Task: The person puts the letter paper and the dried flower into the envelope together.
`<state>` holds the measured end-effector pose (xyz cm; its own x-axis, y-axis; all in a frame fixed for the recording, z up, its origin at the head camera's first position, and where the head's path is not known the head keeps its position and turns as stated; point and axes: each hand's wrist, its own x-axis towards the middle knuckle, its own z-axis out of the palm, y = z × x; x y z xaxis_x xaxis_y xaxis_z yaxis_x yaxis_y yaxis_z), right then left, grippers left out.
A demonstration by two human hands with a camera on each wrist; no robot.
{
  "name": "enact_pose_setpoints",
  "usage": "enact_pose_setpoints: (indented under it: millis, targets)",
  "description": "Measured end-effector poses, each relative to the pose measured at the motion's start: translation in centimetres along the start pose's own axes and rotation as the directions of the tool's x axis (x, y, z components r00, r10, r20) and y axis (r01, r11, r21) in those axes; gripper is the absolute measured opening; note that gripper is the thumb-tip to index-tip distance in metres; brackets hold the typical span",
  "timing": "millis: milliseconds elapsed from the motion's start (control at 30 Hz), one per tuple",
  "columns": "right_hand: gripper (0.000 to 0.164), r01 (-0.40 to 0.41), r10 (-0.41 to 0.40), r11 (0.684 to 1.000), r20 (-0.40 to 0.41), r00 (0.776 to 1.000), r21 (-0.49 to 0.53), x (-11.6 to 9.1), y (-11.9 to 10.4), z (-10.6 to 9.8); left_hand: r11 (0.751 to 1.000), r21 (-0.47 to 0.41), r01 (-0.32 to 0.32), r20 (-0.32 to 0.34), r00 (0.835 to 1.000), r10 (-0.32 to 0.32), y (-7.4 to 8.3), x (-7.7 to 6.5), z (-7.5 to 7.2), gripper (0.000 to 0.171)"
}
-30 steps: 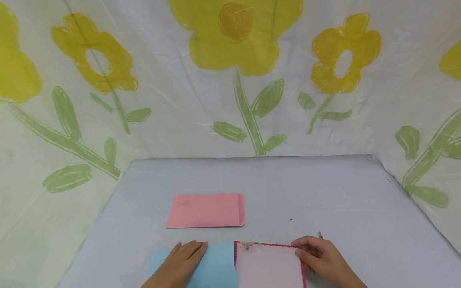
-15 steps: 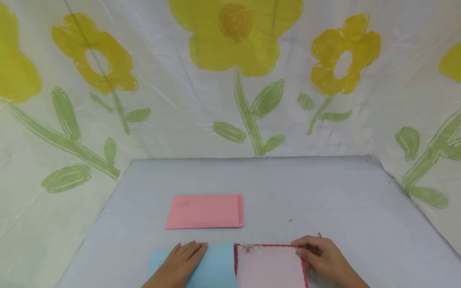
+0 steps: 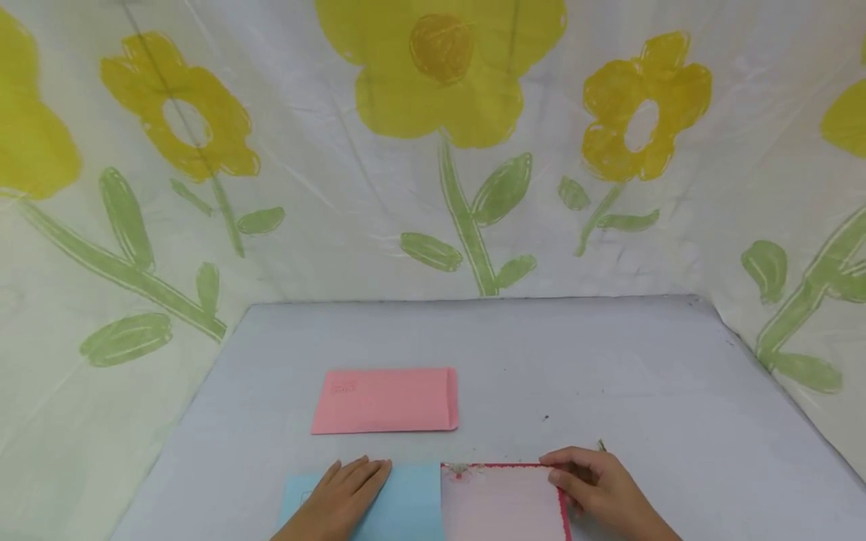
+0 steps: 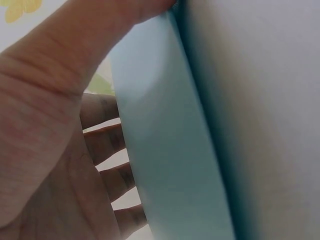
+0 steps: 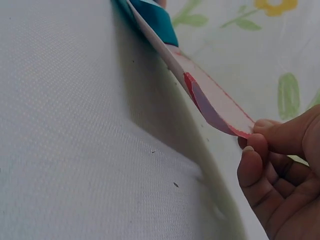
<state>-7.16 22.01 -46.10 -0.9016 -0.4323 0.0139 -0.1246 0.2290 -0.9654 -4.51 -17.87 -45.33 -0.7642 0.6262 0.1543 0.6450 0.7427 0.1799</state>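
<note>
Left hand [image 3: 340,497] is gripping blue envelope [image 3: 411,502], apparently steadying it, while right hand [image 3: 598,485] is pinching the corner of red-edged card [image 3: 502,502] between them.

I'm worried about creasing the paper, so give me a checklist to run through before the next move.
1. Rectangular blue paper envelope held by the left hand: ok.
2. Pale pink paper sheet with a red border pinched by the right hand: ok, near its upper right corner in the head view.
3. Sheet flat: not ok, its right edge curves in the right wrist view.
4. Depth of the sheet's left end inside the blue envelope: cannot tell, hidden.
5. Rectangular pink paper envelope apart from both hands: ok.
</note>
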Motion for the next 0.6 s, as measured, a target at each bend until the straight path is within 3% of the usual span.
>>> enact_pose_setpoints:
  millis: [167, 400, 600]
  targets:
    - [0.024, -0.027, 0.027, 1.0, -0.009, 1.0, 0.0, -0.05, -0.11, 0.16, 1.0, -0.02, 0.012, 0.013, 1.0, -0.012, -0.02, -0.19, 0.13, 0.094]
    - [0.026, 0.029, -0.031, 0.998, 0.018, 0.999, 0.057, 0.09, 0.25, 0.34, 0.999, -0.018, 0.032, 0.016, 0.999, -0.032, 0.31, -0.32, 0.03, 0.097]
    - [0.026, 0.024, -0.024, 0.998, 0.005, 1.0, 0.054, 0.2, 0.54, 0.59, 0.996, -0.047, 0.08, 0.061, 0.995, -0.077, 0.53, -0.29, -0.22, 0.099]
